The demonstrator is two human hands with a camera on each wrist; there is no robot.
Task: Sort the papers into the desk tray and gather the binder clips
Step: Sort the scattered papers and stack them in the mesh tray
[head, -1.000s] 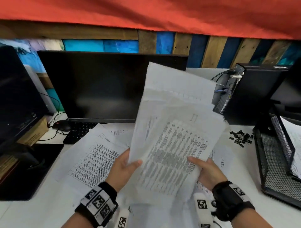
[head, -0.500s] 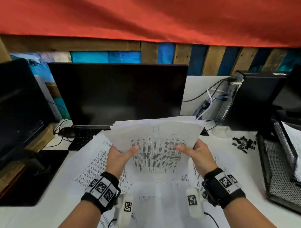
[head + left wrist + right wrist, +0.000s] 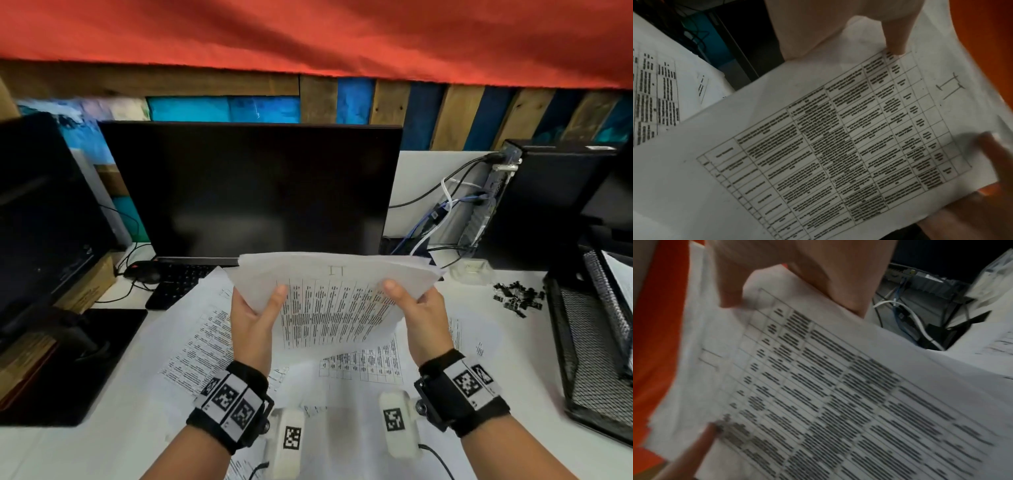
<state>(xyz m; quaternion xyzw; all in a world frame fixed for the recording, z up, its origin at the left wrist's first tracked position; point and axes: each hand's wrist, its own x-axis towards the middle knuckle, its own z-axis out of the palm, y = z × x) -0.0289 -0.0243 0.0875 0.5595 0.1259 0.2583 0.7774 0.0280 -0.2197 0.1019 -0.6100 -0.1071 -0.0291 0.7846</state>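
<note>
In front of the monitor (image 3: 253,192), the left hand (image 3: 251,329) grips the left edge of a stack of papers (image 3: 337,301), thumb on the printed top sheet and fingers underneath. The right hand (image 3: 419,320) holds the right edge the same way, so the stack hangs above more loose sheets (image 3: 202,342) on the desk (image 3: 520,377). Right of the monitor lies a heap of black binder clips (image 3: 517,298), just beside the black mesh tray (image 3: 589,346).
</note>
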